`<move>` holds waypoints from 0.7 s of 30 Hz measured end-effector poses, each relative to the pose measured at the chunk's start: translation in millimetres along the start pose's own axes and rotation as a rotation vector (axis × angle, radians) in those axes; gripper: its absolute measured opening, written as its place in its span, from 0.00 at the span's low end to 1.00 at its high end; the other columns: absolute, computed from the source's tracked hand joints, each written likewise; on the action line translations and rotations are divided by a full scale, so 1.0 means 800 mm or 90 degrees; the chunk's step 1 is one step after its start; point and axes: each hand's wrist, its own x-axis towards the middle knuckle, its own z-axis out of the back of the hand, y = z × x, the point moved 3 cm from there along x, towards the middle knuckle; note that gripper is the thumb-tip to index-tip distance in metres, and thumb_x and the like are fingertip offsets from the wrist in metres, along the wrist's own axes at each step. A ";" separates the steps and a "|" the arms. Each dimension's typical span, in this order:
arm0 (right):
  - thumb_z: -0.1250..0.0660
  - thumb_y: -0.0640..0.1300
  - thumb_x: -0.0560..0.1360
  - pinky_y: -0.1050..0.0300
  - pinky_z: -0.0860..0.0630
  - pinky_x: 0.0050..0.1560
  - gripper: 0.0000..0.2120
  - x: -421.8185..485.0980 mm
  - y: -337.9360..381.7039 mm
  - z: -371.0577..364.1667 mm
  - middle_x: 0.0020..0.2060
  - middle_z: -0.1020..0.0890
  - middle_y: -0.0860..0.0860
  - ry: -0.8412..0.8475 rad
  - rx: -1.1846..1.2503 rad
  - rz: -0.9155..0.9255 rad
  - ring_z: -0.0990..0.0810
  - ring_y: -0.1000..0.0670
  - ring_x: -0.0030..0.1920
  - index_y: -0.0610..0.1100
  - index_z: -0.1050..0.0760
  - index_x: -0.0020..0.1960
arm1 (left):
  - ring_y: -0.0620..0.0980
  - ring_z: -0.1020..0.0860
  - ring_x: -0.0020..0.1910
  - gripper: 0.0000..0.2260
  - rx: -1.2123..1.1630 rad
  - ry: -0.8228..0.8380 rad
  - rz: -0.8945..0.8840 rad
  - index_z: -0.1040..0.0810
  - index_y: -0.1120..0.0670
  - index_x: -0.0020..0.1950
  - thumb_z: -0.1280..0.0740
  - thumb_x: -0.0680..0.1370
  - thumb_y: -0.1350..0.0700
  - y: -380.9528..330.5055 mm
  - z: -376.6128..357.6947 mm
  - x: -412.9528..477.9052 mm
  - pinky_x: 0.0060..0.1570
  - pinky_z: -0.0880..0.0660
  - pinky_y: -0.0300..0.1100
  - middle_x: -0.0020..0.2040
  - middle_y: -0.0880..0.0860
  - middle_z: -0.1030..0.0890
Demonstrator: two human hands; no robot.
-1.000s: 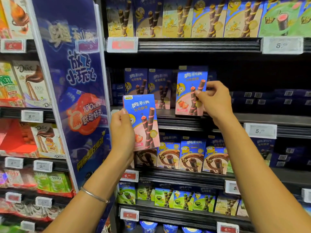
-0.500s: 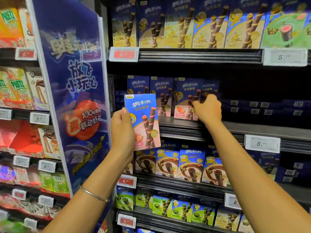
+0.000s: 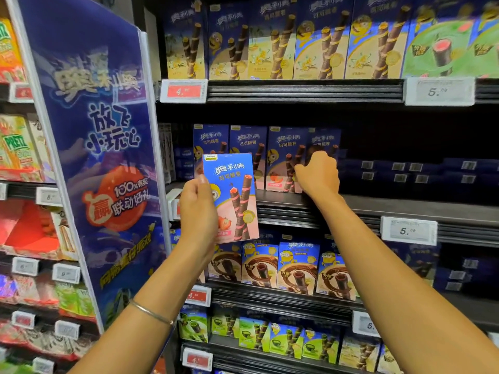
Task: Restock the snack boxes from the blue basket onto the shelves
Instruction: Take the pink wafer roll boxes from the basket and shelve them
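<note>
My left hand (image 3: 198, 211) grips a blue and pink strawberry wafer-roll box (image 3: 235, 195) by its left edge, upright, in front of the middle shelf (image 3: 405, 206). My right hand (image 3: 318, 174) reaches deeper onto that shelf. Its fingers are closed on the right edge of a matching box (image 3: 283, 157) that stands in the row of same-flavour boxes. Another such box (image 3: 322, 140) shows just behind this hand. The blue basket is out of view.
A tall blue promo panel (image 3: 102, 157) juts out left of the shelf bay. Dark boxes lying flat (image 3: 418, 171) fill the right part of the middle shelf. Vanilla boxes (image 3: 305, 41) stand above, chocolate boxes (image 3: 297, 268) below. Price tags (image 3: 409, 230) line the shelf edges.
My right hand has carried its box from the shelf's front edge back into the row and set it upright there. The left hand with its box has barely moved.
</note>
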 end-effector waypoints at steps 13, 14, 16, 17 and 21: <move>0.31 0.56 0.78 0.50 0.22 0.48 0.18 -0.024 -0.006 0.029 0.52 0.19 0.47 -0.015 0.278 0.023 0.19 0.47 0.52 0.42 0.24 0.56 | 0.53 0.16 0.40 0.14 -0.034 0.009 0.010 0.28 0.52 0.52 0.46 0.90 0.46 0.009 -0.014 0.013 0.37 0.21 0.47 0.47 0.55 0.15; 0.31 0.56 0.78 0.50 0.19 0.49 0.16 -0.032 -0.002 0.034 0.51 0.17 0.49 0.007 0.344 0.040 0.17 0.49 0.51 0.44 0.23 0.56 | 0.51 0.16 0.37 0.15 -0.039 0.013 0.005 0.28 0.53 0.51 0.46 0.90 0.47 0.008 -0.019 0.015 0.33 0.21 0.45 0.45 0.53 0.15; 0.30 0.56 0.78 0.52 0.17 0.46 0.14 -0.046 0.008 0.040 0.49 0.15 0.49 0.131 0.431 0.063 0.15 0.52 0.49 0.46 0.21 0.56 | 0.54 0.19 0.35 0.15 -0.041 0.033 -0.007 0.28 0.54 0.51 0.46 0.90 0.47 0.004 -0.032 0.020 0.29 0.25 0.43 0.42 0.54 0.18; 0.29 0.55 0.77 0.55 0.17 0.43 0.15 -0.052 0.012 0.040 0.49 0.15 0.48 0.211 0.433 0.071 0.14 0.52 0.48 0.47 0.22 0.57 | 0.57 0.22 0.37 0.15 -0.046 0.047 -0.012 0.28 0.55 0.52 0.47 0.90 0.47 0.002 -0.041 0.022 0.29 0.27 0.43 0.44 0.55 0.20; 0.27 0.44 0.77 0.50 0.15 0.47 0.11 -0.062 0.017 0.047 0.49 0.14 0.46 0.316 0.351 0.113 0.14 0.49 0.50 0.48 0.23 0.58 | 0.59 0.18 0.45 0.20 -0.105 0.090 0.022 0.25 0.62 0.64 0.46 0.90 0.47 -0.007 -0.077 0.028 0.38 0.22 0.48 0.54 0.62 0.15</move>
